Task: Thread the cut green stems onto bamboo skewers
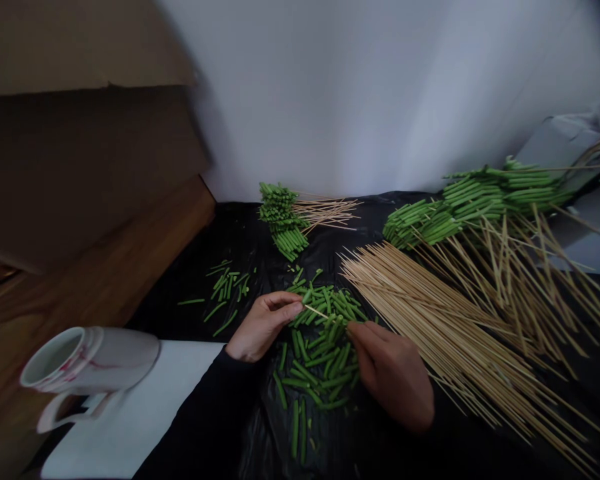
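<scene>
My left hand pinches one thin bamboo skewer at its end, and the stick points right over a loose pile of short green bean pieces on black plastic sheeting. My right hand rests knuckles up at the pile's right edge, with its fingertips curled down among the pieces; what they grip is hidden. A big fan of bare bamboo skewers lies just right of that hand.
Finished bean skewers are stacked at the back centre and back right. A few stray bean pieces lie left of the pile. A white mug lies tipped on a white board at the near left. Cardboard box stands back left.
</scene>
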{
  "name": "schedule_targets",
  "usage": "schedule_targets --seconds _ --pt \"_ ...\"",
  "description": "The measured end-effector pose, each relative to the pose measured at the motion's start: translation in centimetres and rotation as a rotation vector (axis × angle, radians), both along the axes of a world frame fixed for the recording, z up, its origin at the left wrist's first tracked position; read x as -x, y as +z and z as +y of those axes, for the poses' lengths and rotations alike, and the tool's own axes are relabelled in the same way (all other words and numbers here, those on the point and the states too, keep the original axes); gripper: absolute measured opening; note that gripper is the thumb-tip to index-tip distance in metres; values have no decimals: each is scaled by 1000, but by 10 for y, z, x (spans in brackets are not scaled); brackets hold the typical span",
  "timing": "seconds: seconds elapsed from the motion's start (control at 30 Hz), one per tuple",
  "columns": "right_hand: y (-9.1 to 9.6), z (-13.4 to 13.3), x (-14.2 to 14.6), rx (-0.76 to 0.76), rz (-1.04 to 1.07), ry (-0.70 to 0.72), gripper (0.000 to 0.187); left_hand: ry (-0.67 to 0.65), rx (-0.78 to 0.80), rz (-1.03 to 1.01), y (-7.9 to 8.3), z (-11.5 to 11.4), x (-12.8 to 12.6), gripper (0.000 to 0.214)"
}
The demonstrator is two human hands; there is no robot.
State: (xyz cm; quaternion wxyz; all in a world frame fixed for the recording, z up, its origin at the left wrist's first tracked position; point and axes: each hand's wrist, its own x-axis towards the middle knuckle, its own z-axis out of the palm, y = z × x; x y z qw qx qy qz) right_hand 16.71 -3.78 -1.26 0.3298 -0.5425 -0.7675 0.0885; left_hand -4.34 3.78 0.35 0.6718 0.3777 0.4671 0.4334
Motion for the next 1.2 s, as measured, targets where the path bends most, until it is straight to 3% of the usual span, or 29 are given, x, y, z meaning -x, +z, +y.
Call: schedule_targets --seconds 0.33,0.53,0.8,0.9,1.2 --pt "-2 -2 3 -12 18 5 27 -41 -41 54 1 -3 -2 22" --pt "0 -4 8 -9 -10 43 27 -229 -79 148 -6 -10 -10 17" --pt "2 4 -4 -68 15 -34 25 -222 -163 168 1 -8 -7 19" --pt "2 10 -12 -116 36 -99 24 -246 -227 276 5 -7 -5 17" --pt "3 12 -15 -135 0 -113 25 -587 -618 816 -8 -12 -8 16"
